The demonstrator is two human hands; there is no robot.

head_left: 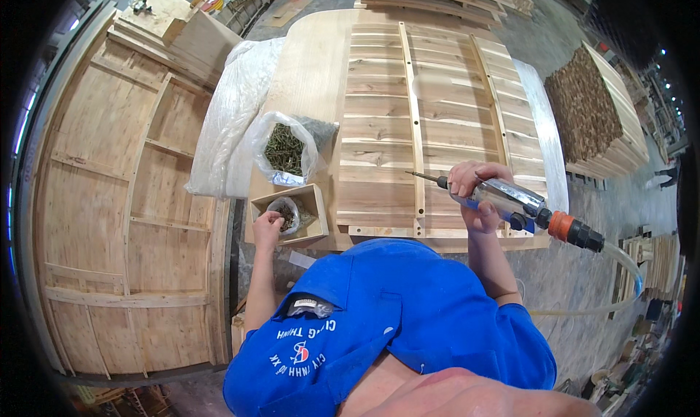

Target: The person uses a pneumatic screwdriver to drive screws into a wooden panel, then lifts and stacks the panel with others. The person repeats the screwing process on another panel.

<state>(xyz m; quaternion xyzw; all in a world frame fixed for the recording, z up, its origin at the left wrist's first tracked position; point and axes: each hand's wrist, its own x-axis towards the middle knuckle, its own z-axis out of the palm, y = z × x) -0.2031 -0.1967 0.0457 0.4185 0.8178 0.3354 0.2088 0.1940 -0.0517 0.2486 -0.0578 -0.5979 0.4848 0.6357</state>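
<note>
Screws (284,214) lie in the small wooden box (315,211) on the table (306,74), right under the left hand (267,226) whose fingers curl into them, while the right hand (470,191) grips the pneumatic screwdriver (510,202), bit pointing left over the slatted panel (430,118).

The slatted panel (437,125) is showing pale, bare, matt wood with visible grain. The pneumatic screwdriver (503,198) is gleaming with a glossy metal body, an orange plastic coupling and a clear hose. Thin, shiny plastic bags (288,151) are holding dull metal screws inside a raw wooden box (310,198).
</note>
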